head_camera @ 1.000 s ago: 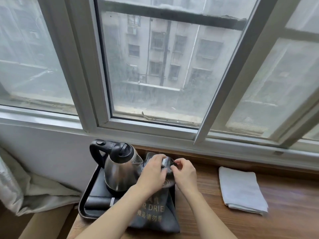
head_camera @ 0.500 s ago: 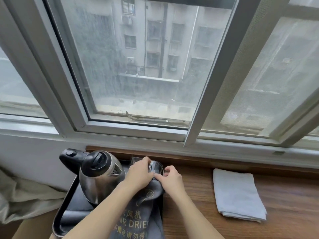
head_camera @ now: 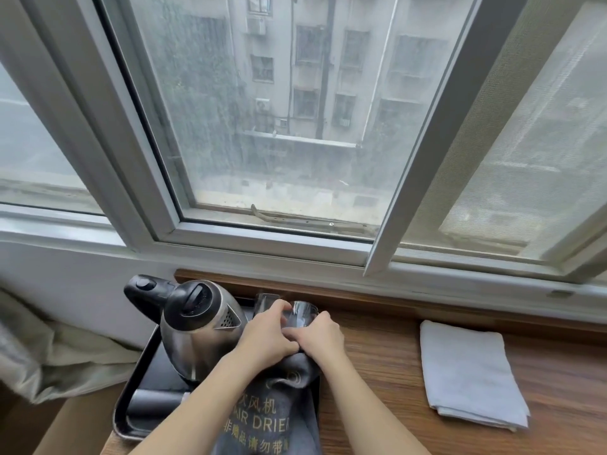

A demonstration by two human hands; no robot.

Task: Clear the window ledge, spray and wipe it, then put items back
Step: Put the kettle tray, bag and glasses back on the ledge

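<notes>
Two bare forearms reached forward side by side over the wooden window ledge [head_camera: 394, 362], the hands meeting at the back corner of a black tray [head_camera: 138, 418]. The left hand [head_camera: 267, 336] lay knuckles up, its fingers curled round a clear drinking glass [head_camera: 302, 315], while the right hand [head_camera: 323, 338] closed on the same glass from the other side, thumb tucked against the left hand. A second glass [head_camera: 264, 300] stood just behind, partly hidden by the left fingers. Beneath both wrists a grey drawstring bag [head_camera: 269, 421] printed with "AIR DRIER" and Chinese characters lay across the tray's right half and over its front edge. A steel electric kettle [head_camera: 197, 333] with a black lid and handle sat upright on the tray, just left of the hands. A folded white cloth [head_camera: 469, 372] rested flat on the ledge, well apart to the right. Behind, the sliding window [head_camera: 279, 126] looked onto a grey apartment block.
</notes>
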